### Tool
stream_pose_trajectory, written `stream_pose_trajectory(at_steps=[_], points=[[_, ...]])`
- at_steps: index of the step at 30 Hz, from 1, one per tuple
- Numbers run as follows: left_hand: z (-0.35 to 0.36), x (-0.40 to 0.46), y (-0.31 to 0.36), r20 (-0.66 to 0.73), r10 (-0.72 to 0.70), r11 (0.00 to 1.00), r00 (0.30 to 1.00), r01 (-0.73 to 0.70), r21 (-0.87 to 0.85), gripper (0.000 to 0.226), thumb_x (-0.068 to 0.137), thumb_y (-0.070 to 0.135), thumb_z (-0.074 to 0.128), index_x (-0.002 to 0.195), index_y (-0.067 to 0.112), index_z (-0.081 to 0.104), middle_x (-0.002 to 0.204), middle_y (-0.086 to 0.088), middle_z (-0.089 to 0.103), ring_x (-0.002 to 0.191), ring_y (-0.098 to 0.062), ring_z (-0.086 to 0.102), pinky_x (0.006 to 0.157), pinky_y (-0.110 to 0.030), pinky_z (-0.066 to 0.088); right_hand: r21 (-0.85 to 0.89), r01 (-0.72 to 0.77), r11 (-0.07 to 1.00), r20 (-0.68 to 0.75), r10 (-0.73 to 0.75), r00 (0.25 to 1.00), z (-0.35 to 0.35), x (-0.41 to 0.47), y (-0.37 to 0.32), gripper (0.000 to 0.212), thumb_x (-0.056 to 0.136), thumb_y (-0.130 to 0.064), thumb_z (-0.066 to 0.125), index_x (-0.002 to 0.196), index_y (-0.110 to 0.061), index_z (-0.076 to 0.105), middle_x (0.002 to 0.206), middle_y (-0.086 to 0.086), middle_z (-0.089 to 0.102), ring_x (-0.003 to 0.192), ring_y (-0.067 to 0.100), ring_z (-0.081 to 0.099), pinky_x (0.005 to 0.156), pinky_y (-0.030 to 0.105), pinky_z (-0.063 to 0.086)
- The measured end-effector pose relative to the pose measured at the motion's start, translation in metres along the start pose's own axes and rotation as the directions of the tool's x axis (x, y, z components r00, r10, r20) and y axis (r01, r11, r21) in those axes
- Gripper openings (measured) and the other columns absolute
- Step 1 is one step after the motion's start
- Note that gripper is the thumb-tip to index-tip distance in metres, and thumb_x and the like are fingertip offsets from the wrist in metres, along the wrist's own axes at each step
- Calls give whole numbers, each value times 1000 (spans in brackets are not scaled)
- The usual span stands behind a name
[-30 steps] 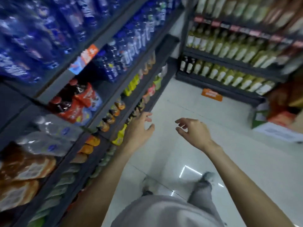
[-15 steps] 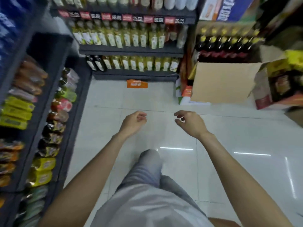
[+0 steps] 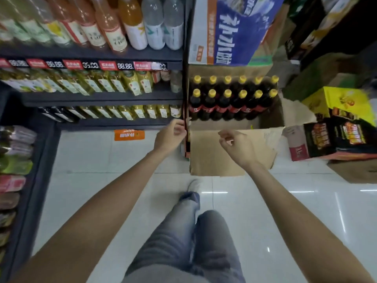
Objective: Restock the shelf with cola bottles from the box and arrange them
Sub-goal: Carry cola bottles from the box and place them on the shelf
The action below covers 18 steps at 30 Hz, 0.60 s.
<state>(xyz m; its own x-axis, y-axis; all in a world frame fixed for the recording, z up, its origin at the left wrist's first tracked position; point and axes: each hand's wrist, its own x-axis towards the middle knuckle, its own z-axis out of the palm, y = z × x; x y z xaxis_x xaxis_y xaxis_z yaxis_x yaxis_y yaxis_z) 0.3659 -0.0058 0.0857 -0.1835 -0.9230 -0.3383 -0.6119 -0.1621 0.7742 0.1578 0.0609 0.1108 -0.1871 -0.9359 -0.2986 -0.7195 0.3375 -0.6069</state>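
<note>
A shop aisle with a white tiled floor (image 3: pixel 98 160) and dark shelves. Both hands reach forward empty, fingers loosely curled, each grip holding nothing: the left hand (image 3: pixel 170 135) is at the box's left edge, the right hand (image 3: pixel 238 146) over its front flap. The box (image 3: pixel 206 158) stands on the floor, with cola bottles (image 3: pixel 230 99) upright in two rows inside. A shelf (image 3: pixel 98 99) of yellow drinks stands just to its left.

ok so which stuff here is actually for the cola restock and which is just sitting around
For the job:
- cola bottles with yellow caps
- open cardboard box holding them
- left hand and right hand, both empty

Just sitting around:
- yellow-labelled bottles on the shelf
- blue carton
- yellow box
- orange floor tag
</note>
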Motion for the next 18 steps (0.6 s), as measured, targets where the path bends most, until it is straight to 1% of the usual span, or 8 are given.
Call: stream_pose_trajectory(at_steps=[3,5,6,8,11,13,15,18], points=[[24,54,10,-61,-74,996,995,71,-60,34,91,22,62,123,15,54,109,3,63,94,-10,58,85,-30,47,-103,5,995,61,2,998,-7,70,21,33,86,-18,59,119,-19,63,108,13,69,100,34,63,85,46,50],[40,90,7,-81,-100,993,992,94,-66,37,90,21,64,125,13,54,112,-1,63,95,-13,58,84,-30,48,-81,18,997,47,-14,999,-4,111,32,37,85,-14,60,122,-16,60,113,11,67,102,33,62,85,45,51],[48,107,4,-90,-104,994,990,100,-48,39,89,22,65,125,13,54,113,-2,63,96,-14,59,83,-31,48,-54,19,998,24,-18,1000,0,129,36,39,85,-13,61,124,-16,58,117,9,65,104,31,62,86,43,51],[62,137,-7,-122,-95,994,988,101,41,43,86,26,68,125,15,55,112,-3,63,97,-19,60,80,-32,50,-31,39,999,-11,-39,999,14,161,45,47,85,-14,64,131,-14,52,129,7,58,112,26,59,89,37,49],[80,175,-23,-203,-91,989,975,113,99,51,80,27,73,126,13,56,119,-11,58,108,-29,55,86,-40,49,-45,108,993,12,-107,994,39,201,59,68,83,-16,69,143,-12,35,144,7,43,126,24,49,97,38,45],[86,188,-27,-246,-78,983,966,116,145,54,78,29,75,125,12,55,123,-14,54,116,-31,48,88,-38,43,-59,140,988,-14,-141,990,51,214,63,74,83,-16,70,145,-11,30,147,8,39,128,27,47,97,41,47],[93,202,-30,-260,-47,970,964,107,220,57,77,32,77,125,11,55,124,-15,50,120,-31,41,89,-34,38,-86,152,985,-17,-154,988,61,230,65,75,83,-16,70,145,-12,28,148,7,38,128,28,48,94,43,49],[102,211,-34,-291,44,926,956,70,371,63,71,39,80,122,11,57,123,-15,46,118,-31,40,90,-33,37,-112,132,985,15,-132,991,75,241,67,80,81,-19,72,146,-14,26,147,6,39,126,29,49,91,43,47]])
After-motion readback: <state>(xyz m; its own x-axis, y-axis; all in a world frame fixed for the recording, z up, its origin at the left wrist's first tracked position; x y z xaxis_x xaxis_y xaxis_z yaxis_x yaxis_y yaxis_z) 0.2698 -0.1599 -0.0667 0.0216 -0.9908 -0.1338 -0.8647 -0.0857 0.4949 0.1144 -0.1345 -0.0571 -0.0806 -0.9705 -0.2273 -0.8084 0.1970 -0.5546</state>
